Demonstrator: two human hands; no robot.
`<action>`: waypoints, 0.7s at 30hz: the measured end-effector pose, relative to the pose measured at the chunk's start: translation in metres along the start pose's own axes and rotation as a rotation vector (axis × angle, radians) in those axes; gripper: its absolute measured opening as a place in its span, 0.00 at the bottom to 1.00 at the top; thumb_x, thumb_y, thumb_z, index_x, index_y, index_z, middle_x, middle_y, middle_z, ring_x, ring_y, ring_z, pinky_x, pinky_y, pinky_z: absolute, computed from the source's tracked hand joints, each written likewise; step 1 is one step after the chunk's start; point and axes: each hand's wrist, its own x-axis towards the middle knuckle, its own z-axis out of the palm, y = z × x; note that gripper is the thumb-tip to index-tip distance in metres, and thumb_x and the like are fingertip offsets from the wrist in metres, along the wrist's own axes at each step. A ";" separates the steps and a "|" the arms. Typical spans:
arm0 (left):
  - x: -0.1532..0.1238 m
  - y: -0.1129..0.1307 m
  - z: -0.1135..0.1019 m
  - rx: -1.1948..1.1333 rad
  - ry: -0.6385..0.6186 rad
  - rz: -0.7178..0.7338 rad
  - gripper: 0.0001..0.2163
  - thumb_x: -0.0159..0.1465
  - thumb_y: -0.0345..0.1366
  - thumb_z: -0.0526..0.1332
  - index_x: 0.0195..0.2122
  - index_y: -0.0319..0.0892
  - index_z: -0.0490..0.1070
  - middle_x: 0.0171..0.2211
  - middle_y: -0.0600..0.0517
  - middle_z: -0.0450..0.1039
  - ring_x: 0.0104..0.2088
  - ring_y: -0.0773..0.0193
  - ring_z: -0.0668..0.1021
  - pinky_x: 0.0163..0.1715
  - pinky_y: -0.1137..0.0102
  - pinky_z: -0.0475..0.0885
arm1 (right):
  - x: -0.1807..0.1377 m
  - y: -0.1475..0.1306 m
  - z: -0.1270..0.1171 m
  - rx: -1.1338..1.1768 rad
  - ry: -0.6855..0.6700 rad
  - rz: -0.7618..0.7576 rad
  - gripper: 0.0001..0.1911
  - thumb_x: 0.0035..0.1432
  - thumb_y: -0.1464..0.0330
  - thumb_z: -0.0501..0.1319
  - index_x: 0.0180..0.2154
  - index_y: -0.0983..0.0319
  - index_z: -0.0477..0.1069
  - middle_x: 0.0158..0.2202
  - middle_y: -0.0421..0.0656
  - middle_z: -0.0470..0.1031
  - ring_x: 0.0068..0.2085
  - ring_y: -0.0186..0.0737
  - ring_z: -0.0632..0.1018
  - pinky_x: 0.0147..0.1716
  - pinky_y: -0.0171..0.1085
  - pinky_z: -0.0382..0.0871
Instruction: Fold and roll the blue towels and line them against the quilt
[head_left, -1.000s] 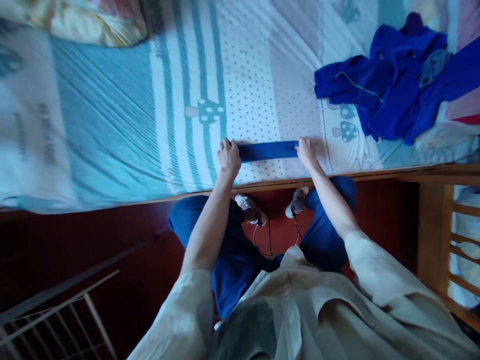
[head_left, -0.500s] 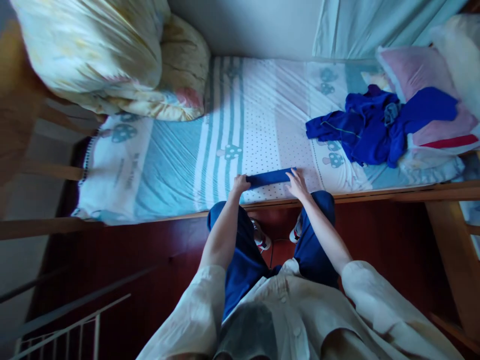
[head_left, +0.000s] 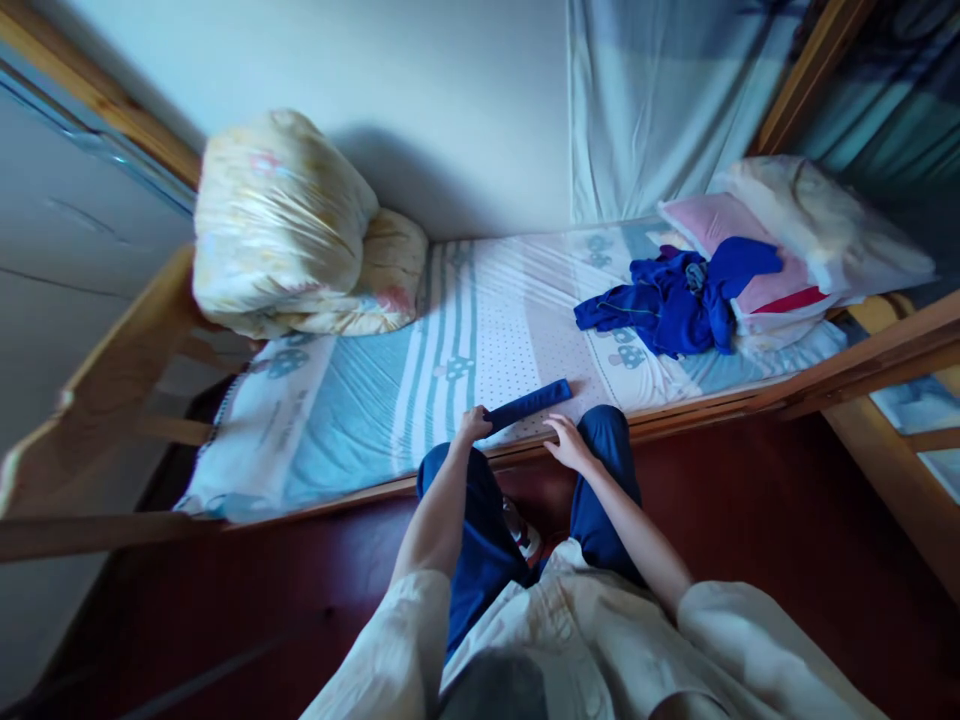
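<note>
A dark blue garment rolled into a narrow bundle (head_left: 529,404) lies near the front edge of the bed's patterned sheet (head_left: 375,400). My left hand (head_left: 474,424) is closed on the roll's left end. My right hand (head_left: 568,443) has come off the roll and rests near the bed's wooden front rail (head_left: 675,418), fingers loosely spread, holding nothing.
A heap of blue clothes (head_left: 667,300) lies on the right of the bed against pink and white pillows (head_left: 772,245). A folded yellowish quilt (head_left: 292,235) sits at the left end. The bed's wooden frame (head_left: 112,370) rises on the left and right. The floor is dark red.
My head has lifted, so the view pulls back to show the whole bed and wall. My right hand has left the roll's right end and dropped toward the rail; the left keeps its hold.
</note>
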 end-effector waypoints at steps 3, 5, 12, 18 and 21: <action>-0.022 0.013 -0.011 0.016 0.073 0.053 0.16 0.58 0.29 0.62 0.49 0.43 0.74 0.39 0.44 0.79 0.48 0.50 0.80 0.47 0.62 0.74 | -0.009 0.001 -0.004 -0.035 0.048 0.014 0.31 0.51 0.75 0.69 0.59 0.61 0.72 0.63 0.57 0.71 0.66 0.55 0.71 0.66 0.55 0.66; -0.037 0.025 -0.020 0.016 0.132 0.107 0.17 0.61 0.29 0.60 0.52 0.44 0.72 0.44 0.43 0.79 0.53 0.49 0.78 0.51 0.61 0.72 | -0.011 -0.003 -0.009 -0.066 0.100 0.026 0.38 0.48 0.73 0.72 0.62 0.60 0.69 0.64 0.57 0.70 0.66 0.59 0.70 0.66 0.57 0.66; -0.097 0.083 -0.042 -0.064 0.302 0.555 0.18 0.65 0.26 0.54 0.54 0.42 0.73 0.50 0.41 0.75 0.51 0.52 0.78 0.53 0.61 0.74 | 0.016 -0.065 -0.034 -0.017 0.248 -0.099 0.42 0.47 0.69 0.73 0.64 0.63 0.65 0.68 0.59 0.65 0.70 0.58 0.66 0.69 0.53 0.60; -0.141 0.105 -0.063 -0.140 0.388 0.689 0.20 0.66 0.24 0.54 0.56 0.44 0.73 0.50 0.42 0.75 0.52 0.53 0.78 0.51 0.62 0.76 | 0.011 -0.112 -0.048 0.213 0.277 -0.036 0.16 0.48 0.73 0.60 0.41 0.62 0.75 0.43 0.45 0.83 0.47 0.48 0.81 0.50 0.41 0.76; -0.151 0.103 -0.071 -0.259 0.386 0.721 0.17 0.67 0.27 0.54 0.54 0.44 0.74 0.50 0.43 0.76 0.50 0.54 0.79 0.51 0.62 0.76 | 0.002 -0.120 -0.053 0.243 0.246 0.012 0.02 0.46 0.71 0.61 0.27 0.61 0.70 0.29 0.40 0.81 0.38 0.44 0.80 0.38 0.37 0.75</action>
